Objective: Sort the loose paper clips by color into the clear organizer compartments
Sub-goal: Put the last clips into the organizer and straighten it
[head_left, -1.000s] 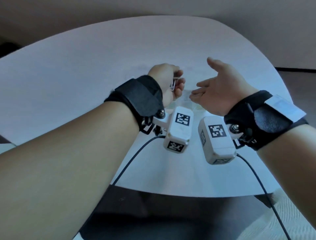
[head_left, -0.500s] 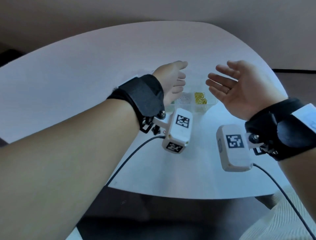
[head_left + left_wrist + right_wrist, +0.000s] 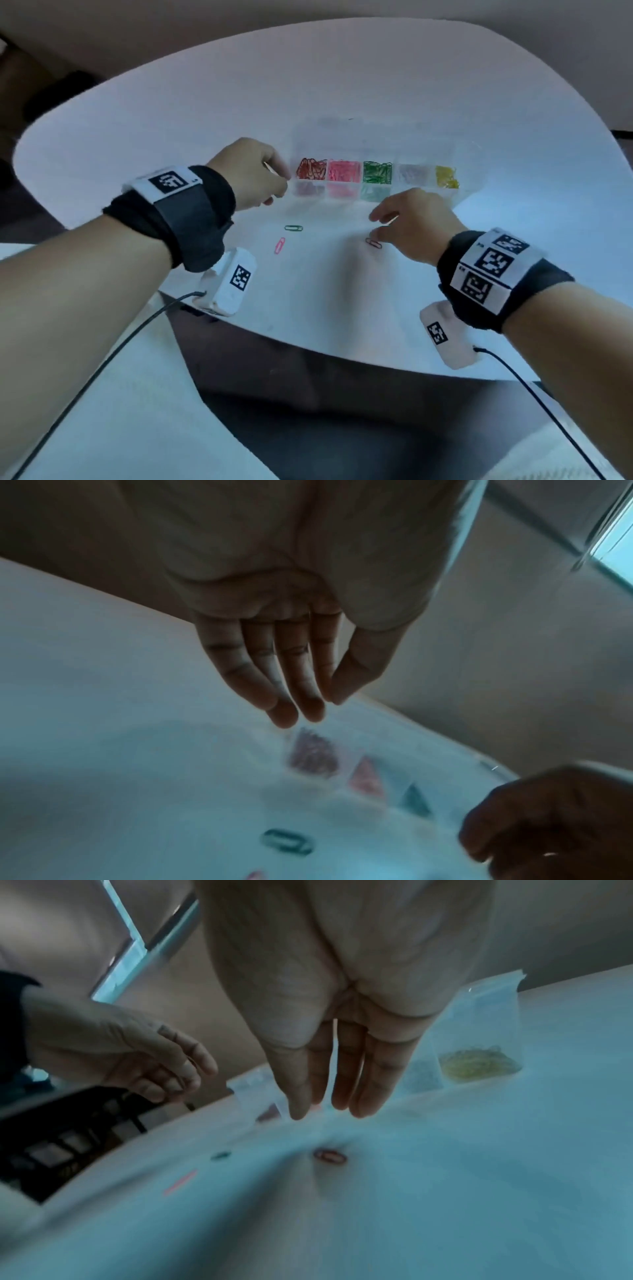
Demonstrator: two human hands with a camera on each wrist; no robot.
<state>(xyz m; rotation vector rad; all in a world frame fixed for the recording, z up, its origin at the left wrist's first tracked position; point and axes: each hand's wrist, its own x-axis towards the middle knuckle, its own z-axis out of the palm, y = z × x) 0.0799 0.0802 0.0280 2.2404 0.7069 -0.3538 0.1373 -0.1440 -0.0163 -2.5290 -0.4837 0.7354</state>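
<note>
The clear organizer [image 3: 373, 137] lies on the white table, its front row holding red [image 3: 311, 168], pink [image 3: 344, 170], green [image 3: 376, 172], pale [image 3: 414, 173] and yellow clips [image 3: 446, 176]. Three loose clips lie in front of it: a green clip [image 3: 293, 228], a pink clip [image 3: 279, 245] and a red clip [image 3: 373, 243]. My left hand [image 3: 279, 186] hovers by the organizer's left end, fingers straight [image 3: 325, 704], holding nothing. My right hand [image 3: 375, 226] hangs palm down just above the red clip [image 3: 329, 1156], fingers extended [image 3: 322, 1110], not gripping it.
The rounded table edge [image 3: 308, 339] runs close under both wrists, with dark floor below. Cables trail from the wrist cameras [image 3: 226, 284] off the front edge. Bare tabletop stretches to the left of and behind the organizer.
Both hands have turned palm down and dropped toward the table. The left hand let go of a clip it held a second ago. The right hand has come down over the red clip.
</note>
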